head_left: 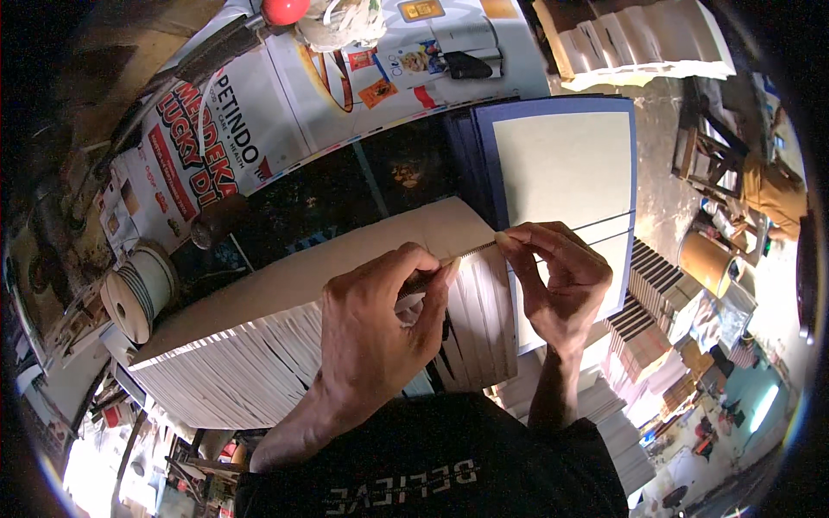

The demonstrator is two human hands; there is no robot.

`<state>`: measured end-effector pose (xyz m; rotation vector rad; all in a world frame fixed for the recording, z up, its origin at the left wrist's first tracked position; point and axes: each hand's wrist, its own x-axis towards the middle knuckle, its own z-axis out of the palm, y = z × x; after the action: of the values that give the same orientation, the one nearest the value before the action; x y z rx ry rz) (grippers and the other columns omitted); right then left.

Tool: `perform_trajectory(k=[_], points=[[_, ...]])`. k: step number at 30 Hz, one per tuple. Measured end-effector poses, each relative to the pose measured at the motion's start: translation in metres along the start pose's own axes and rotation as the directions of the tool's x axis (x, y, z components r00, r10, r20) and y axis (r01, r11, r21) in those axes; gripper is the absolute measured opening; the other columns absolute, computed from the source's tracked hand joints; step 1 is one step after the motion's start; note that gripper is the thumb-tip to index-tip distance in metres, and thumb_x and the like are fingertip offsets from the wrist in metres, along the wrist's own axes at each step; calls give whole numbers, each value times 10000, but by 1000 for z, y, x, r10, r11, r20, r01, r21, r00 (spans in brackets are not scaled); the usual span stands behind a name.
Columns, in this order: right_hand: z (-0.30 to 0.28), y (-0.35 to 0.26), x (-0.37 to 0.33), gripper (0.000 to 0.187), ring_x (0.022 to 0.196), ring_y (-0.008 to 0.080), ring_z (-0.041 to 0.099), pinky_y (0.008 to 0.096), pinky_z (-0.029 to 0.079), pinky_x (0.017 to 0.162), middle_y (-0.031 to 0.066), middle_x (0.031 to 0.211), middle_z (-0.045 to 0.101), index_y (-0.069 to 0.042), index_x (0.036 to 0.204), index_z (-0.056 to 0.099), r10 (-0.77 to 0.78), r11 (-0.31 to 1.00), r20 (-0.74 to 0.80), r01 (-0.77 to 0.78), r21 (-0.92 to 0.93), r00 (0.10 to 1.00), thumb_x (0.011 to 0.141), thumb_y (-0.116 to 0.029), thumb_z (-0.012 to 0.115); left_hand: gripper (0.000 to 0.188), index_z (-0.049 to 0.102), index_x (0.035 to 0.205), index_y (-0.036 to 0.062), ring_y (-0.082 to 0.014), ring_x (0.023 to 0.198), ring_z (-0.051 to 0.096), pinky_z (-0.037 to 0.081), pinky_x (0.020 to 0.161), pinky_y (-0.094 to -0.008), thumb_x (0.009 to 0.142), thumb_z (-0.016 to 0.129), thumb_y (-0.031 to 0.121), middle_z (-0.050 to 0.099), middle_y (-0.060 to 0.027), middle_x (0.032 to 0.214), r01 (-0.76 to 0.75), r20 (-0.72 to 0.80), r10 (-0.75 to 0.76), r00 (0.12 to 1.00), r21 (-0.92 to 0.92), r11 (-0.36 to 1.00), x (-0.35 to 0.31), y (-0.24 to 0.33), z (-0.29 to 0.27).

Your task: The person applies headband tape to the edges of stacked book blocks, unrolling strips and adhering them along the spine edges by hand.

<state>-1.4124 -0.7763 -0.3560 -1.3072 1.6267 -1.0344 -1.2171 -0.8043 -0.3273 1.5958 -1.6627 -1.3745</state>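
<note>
Between my two hands runs a short, thin, dark-and-light striped strip (477,250), drawn fairly straight. My left hand (376,302) is closed, pinching the strip between thumb and fingertips. At its other end, the thumb and index finger of my right hand (557,276) pinch it too. Both hands are above a long row of thick paper blocks (250,367) with white page edges and a plain beige top face (345,259). The strip is close to the right end of this row. I cannot tell whether it touches the paper.
A spool (138,293) with grey-striped winding stands at the row's left end. Blue-edged cream covers (566,164) are stacked at the right. Behind lies a printed sheet (285,112) on the dark table. More book stacks (643,337) stand lower right, near an orange-brown bucket (706,262).
</note>
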Motion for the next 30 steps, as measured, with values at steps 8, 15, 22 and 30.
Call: perform_trajectory(k=[8, 15, 22, 30], points=[[-8, -13, 4, 286, 875, 194, 708, 288, 592, 730, 154, 1022, 713, 41, 1111, 690, 223, 953, 54, -229, 200, 973, 835, 110, 657, 78, 651, 898, -2, -203, 685, 711, 562, 570, -305, 892, 678, 71, 698, -124, 788, -100, 46, 98, 994, 41, 994, -3, -1, -6], [-8, -5, 20, 181, 806, 214, 721, 280, 597, 674, 125, 909, 728, -7, 959, 740, -9, 999, 195, 16, -34, 981, 796, 70, 721, 125, 621, 953, -5, -241, 704, 722, 582, 592, -335, 887, 691, 75, 692, -153, 787, -102, 62, 99, 993, 63, 993, -10, 2, -9], [-8, -7, 20, 219, 768, 150, 675, 245, 573, 639, 136, 930, 692, 38, 984, 731, 15, 1000, 239, -21, 23, 971, 806, 149, 666, 291, 594, 1064, 68, -285, 780, 726, 553, 674, -370, 835, 761, 133, 727, -138, 892, 197, 68, -201, 977, 63, 978, -22, 19, -19], [-6, -2, 21, 189, 745, 148, 683, 238, 588, 617, 128, 927, 695, 38, 980, 728, -40, 999, 213, 38, 13, 976, 815, 119, 685, 178, 542, 1007, 32, -320, 758, 711, 548, 615, -419, 871, 655, 10, 695, -184, 904, 175, 67, -195, 979, 223, 959, -35, 35, -29]])
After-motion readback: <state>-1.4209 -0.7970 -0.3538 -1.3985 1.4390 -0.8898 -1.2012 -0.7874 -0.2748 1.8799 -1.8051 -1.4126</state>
